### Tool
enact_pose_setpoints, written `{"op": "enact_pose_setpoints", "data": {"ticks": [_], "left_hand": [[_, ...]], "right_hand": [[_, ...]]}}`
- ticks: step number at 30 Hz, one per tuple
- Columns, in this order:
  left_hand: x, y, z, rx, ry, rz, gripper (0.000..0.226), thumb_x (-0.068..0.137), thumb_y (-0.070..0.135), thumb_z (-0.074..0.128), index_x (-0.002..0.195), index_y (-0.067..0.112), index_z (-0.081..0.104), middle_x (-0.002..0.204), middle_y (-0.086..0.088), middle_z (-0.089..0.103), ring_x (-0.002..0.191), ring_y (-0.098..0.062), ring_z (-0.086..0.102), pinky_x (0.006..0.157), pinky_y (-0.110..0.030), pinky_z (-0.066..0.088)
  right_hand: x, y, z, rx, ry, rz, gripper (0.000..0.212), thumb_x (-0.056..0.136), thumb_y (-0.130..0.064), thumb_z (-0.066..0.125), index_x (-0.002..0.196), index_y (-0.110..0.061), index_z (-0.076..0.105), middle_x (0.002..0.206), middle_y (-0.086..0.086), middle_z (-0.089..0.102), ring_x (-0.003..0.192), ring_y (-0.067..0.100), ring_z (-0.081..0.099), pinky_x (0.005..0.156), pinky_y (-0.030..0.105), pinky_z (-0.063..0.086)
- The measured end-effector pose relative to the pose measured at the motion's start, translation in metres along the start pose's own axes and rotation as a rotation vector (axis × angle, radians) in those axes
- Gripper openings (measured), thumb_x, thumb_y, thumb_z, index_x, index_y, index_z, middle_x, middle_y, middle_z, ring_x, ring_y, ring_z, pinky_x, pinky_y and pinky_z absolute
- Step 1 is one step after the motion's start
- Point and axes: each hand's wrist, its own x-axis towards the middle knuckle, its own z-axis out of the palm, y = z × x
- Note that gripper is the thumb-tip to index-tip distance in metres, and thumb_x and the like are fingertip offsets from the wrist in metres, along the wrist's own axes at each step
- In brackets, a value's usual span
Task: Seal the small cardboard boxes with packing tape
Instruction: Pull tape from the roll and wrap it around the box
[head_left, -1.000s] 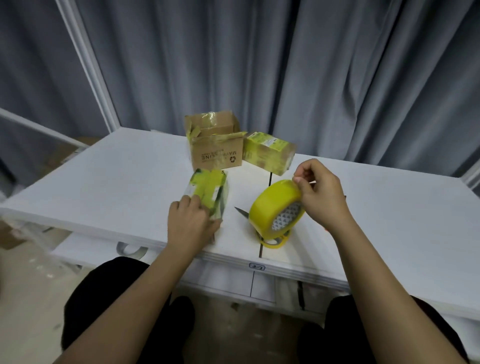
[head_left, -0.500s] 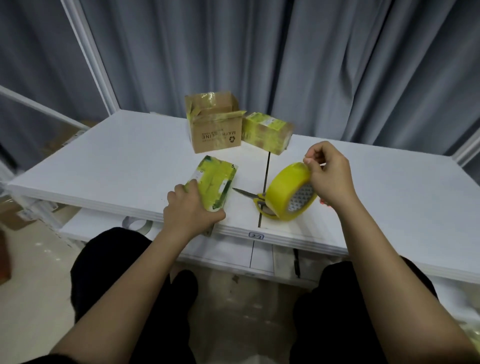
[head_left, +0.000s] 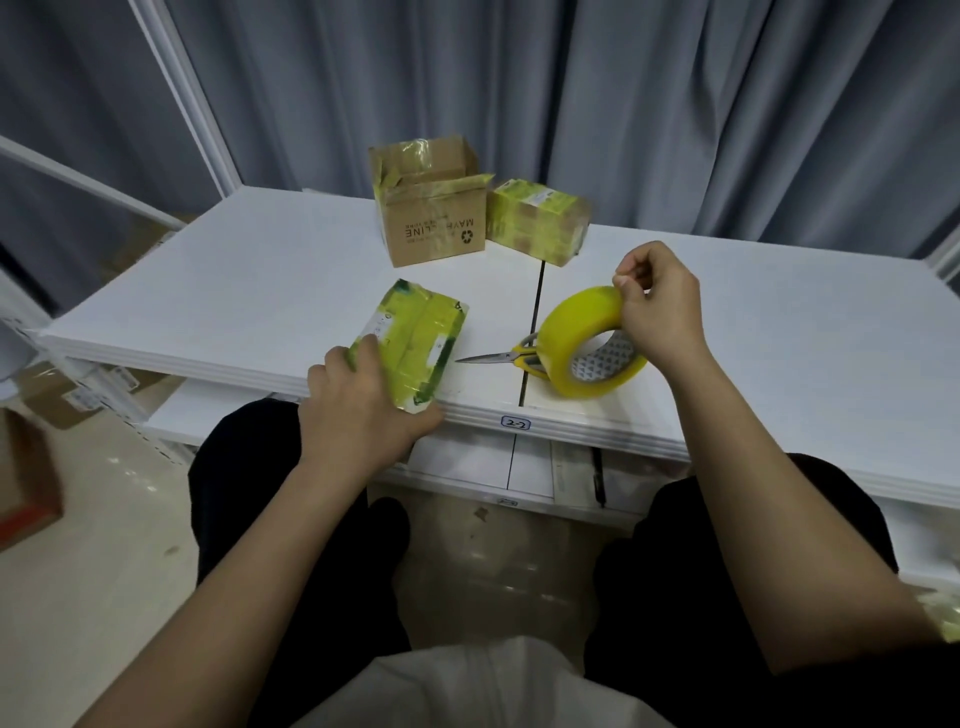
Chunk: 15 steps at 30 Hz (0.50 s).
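left hand (head_left: 363, 415) pins the box (head_left: 410, 345), fingers curled on its near end at the table (head_left: 234, 291) edge. right hand (head_left: 657, 306) pinches the roll (head_left: 582, 332), seemingly hunting the tape end. next: peel a strip across the box.

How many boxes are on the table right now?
3. A flat taped box at the near edge under the left hand; an open brown box at the back; a taped box touching its right side. None looks hidden.
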Motion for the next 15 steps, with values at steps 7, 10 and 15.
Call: {"op": "enact_pose_setpoints", "data": {"ticks": [7, 10, 15], "left_hand": [[-0.011, 0.006, -0.014, -0.105, -0.201, 0.0, 0.091, 0.065, 0.061, 0.065, 0.14, 0.022, 0.032, 0.129, -0.008, 0.042, 0.123, -0.029, 0.037, 0.094, -0.038, 0.037], [-0.011, 0.016, 0.0, -0.115, -0.255, 0.021, 0.09, 0.066, 0.06, 0.066, 0.139, 0.021, 0.031, 0.128, -0.007, 0.042, 0.122, -0.028, 0.036, 0.093, -0.036, 0.037], [0.022, 0.041, 0.043, -0.188, -0.258, 0.023, 0.087, 0.067, 0.055, 0.071, 0.134, 0.014, 0.032, 0.125, -0.011, 0.04, 0.118, -0.031, 0.037, 0.09, -0.039, 0.039]], "right_hand": [[-0.001, -0.003, 0.002, 0.018, -0.005, 0.002, 0.018, 0.089, 0.003, 0.051, 0.087, -0.015, 0.053, 0.086, -0.001, 0.057, 0.078, 0.011, 0.05, 0.062, 0.001, 0.034], [-0.003, -0.003, -0.001, 0.032, 0.023, -0.011, 0.02, 0.088, 0.004, 0.051, 0.086, -0.016, 0.053, 0.085, 0.0, 0.057, 0.078, 0.013, 0.05, 0.061, 0.003, 0.034], [0.001, 0.003, -0.018, 0.018, 0.066, -0.016, 0.018, 0.087, 0.003, 0.052, 0.085, -0.016, 0.054, 0.083, -0.003, 0.057, 0.074, 0.008, 0.05, 0.062, 0.011, 0.035]]}}
